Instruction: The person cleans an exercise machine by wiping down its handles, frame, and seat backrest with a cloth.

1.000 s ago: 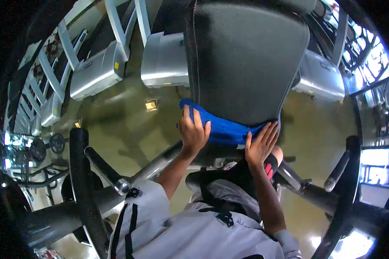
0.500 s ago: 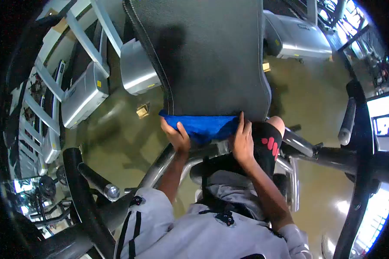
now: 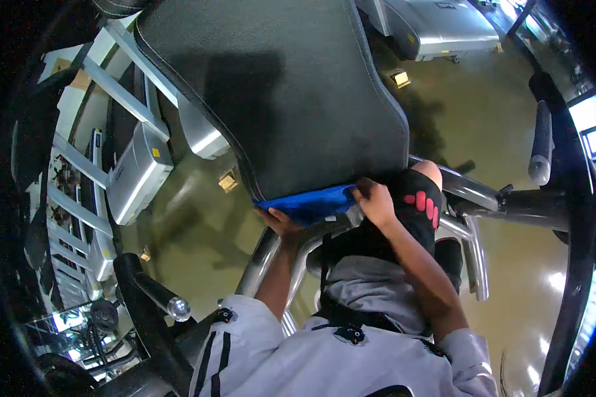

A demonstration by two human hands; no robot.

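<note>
A blue cloth [image 3: 306, 204] lies along the near end of a black padded bench [image 3: 304, 126] with stitched edges, partly folded over the front face of the pad. My left hand [image 3: 281, 221] grips the cloth's lower left part, some of its fingers hidden behind the fabric. At the cloth's right end, my right hand [image 3: 376, 204] pinches it between thumb and bent fingers, close against the pad's edge.
Silver machine housings [image 3: 142, 173] with pale frames stand at the left, and another housing [image 3: 437, 33] at the upper right. Black padded handles [image 3: 542, 142] flank me on metal tubes. My black-covered knee [image 3: 422, 198] is beside the bench's right corner.
The view has shifted, so the bench looks turned. My right hand's fingers, stretched up along the pad's edge before, are now bent in around the cloth's right end. The cloth looks narrower and slanted.
</note>
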